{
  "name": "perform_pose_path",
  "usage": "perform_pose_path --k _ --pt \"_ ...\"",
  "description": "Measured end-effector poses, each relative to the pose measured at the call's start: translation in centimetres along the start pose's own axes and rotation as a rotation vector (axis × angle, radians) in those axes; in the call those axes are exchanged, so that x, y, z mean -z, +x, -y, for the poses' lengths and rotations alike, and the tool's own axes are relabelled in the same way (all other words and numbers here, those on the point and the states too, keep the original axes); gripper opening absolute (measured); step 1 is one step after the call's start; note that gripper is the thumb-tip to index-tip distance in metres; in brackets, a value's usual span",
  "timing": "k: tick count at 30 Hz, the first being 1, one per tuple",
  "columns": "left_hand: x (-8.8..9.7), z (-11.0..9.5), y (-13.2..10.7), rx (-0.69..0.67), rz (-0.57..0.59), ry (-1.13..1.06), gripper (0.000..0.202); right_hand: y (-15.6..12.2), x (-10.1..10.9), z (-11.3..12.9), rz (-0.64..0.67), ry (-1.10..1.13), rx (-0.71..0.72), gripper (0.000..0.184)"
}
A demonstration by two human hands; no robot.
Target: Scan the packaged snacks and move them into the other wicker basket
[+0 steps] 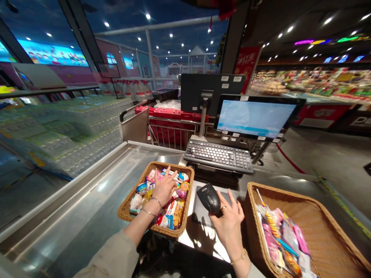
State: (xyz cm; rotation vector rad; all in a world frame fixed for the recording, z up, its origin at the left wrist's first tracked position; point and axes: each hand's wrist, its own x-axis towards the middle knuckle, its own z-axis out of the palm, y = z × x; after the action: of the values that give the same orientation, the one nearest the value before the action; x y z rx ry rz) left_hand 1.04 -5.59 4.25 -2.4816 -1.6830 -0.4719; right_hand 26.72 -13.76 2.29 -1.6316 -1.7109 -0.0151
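Note:
My left hand (pixel 164 188) reaches into a shallow wicker basket (pixel 122 209) of small, brightly wrapped sweets and toys. Its fingers are spread over the packets, and nothing is visibly gripped; what lies under the palm is hidden. In my right hand (pixel 228 222) is a black barcode scanner (pixel 209 197), held above the counter between the two baskets with its head tilted up and to the left. Some of those fingers stick out behind the scanner. To the right stands a deeper wicker basket (pixel 327 227), with colourful packaged items (pixel 285 243) gathered on its left side.
Behind the scanner are a keyboard (pixel 218 154) and a lit screen (pixel 255 117), with a dark monitor back (pixel 207 90) beyond. A metal counter (pixel 95 200) with a raised edge runs along the left. Stacked bottle packs (pixel 75 123) stand past it.

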Motion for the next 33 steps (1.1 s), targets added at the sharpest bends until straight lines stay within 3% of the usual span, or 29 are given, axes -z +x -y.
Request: perform_pose_path --k 6,14,33 --pt "0.2 -2.5 0.7 -0.012 -0.077 0.008 0.013 -0.2 0.6 0.3 -0.007 -0.007 -0.005 0.02" --pt "0.5 -4.0 1.2 -0.009 -0.128 0.019 0.012 -0.4 1.3 0.7 -0.017 -0.018 0.012 0.011" --pt "0.3 -4.9 1.7 -0.007 -0.175 -0.003 0.013 -0.2 1.7 0.8 0.014 -0.014 0.061 0.009"
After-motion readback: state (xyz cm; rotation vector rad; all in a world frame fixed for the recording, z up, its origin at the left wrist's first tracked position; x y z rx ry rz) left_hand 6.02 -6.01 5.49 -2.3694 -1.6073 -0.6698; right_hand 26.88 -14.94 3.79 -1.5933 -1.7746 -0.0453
